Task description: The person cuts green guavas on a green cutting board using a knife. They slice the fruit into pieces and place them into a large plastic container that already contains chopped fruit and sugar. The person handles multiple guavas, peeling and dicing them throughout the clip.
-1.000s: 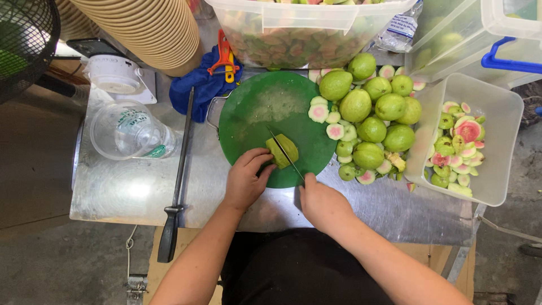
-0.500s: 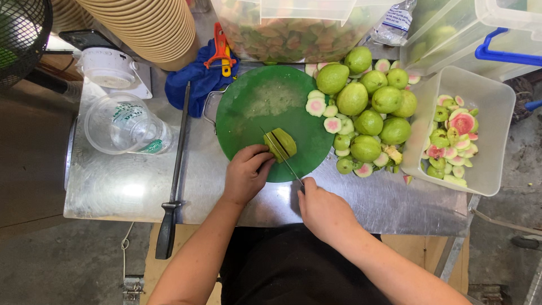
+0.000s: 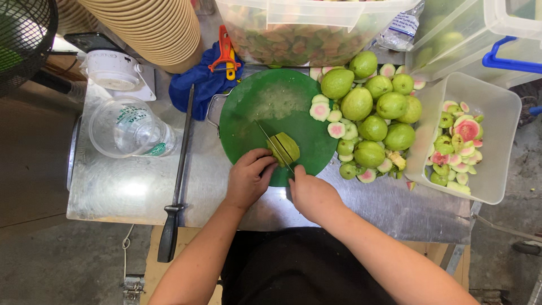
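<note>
— Steel tabletop (image 3: pixel 130 192), with a round green cutting board (image 3: pixel 248 118) in the middle of it. What differs from a second ago?

— Little on the table itself. The view has shifted, so the board sits slightly higher and more central. The knife (image 3: pixel 274 148) lay at about one o'clock before; now its blade slants toward eleven o'clock across the cut guava (image 3: pixel 285 148).

— And the hands?

— The left hand (image 3: pixel 248 179) sits at the board's six o'clock edge, fingers curled narrow, fingertips pressing the guava's near side. The right hand (image 3: pixel 310 195), just beside it at four o'clock, is closed round the knife handle; the handle itself is hidden in the fist.

— Around them?

— Whole guavas (image 3: pixel 375 107) and pink-centred offcuts are piled at the board's three o'clock, touching its rim. Beyond them stands a clear tub (image 3: pixel 497 141) of trimmings. At nine o'clock lie a long sharpening steel (image 3: pixel 179 169) and a clear plastic cup (image 3: pixel 127 127) on its side; a blue cloth (image 3: pixel 197 85) is at eleven.
</note>
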